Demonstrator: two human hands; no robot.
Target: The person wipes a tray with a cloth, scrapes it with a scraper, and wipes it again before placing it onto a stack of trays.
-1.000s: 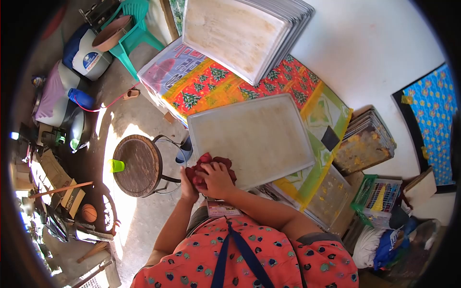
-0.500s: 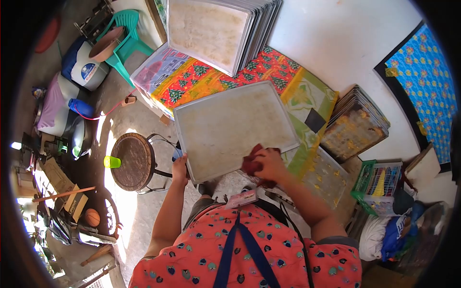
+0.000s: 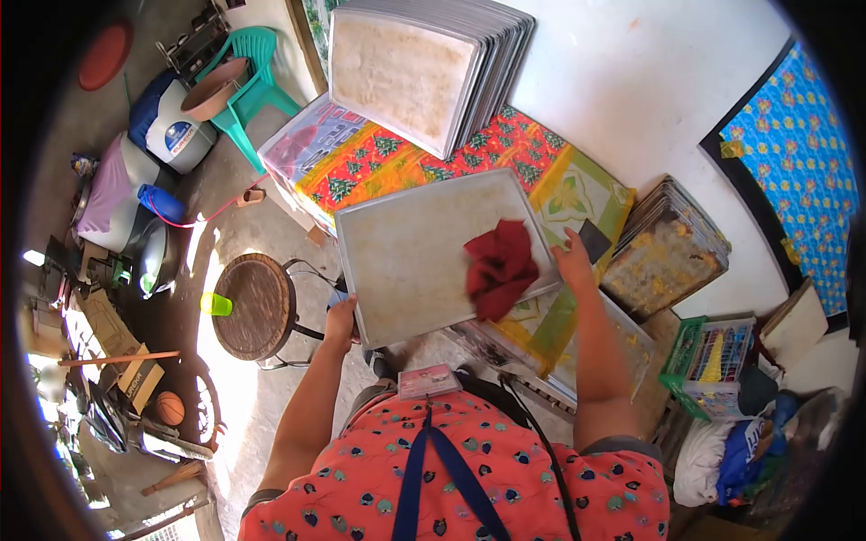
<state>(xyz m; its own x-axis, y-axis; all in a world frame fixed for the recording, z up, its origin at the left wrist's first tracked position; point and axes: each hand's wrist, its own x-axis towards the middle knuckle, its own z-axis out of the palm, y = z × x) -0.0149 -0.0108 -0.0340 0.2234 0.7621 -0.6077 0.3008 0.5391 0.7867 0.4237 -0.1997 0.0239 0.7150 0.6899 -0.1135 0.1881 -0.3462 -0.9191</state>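
A flat metal baking tray [image 3: 415, 261] with a raised rim and faint brownish stains is held out in front of me, tilted. My left hand [image 3: 341, 323] is closed on its lower left edge. On the tray's right part lies a crumpled dark red cloth [image 3: 502, 269], its lower end hanging over the near rim. My right hand [image 3: 575, 263] is off the cloth, at the tray's right edge, fingers apart. Just beyond those fingers a dark flat square piece [image 3: 594, 242] rests on the green and yellow table cover [image 3: 577, 194].
Many upright trays [image 3: 406, 77] stand stacked at the back of the table. More trays [image 3: 667, 243], crusted with yellow residue, lean against the wall at right. A round wooden stool [image 3: 254, 307] with a green cup [image 3: 216, 305] is at left. Plastic baskets [image 3: 713, 361] sit at right.
My right hand has let go of the red cloth, leaving it on the tray, and moved right to the tray's edge. My left hand keeps its hold on the tray.
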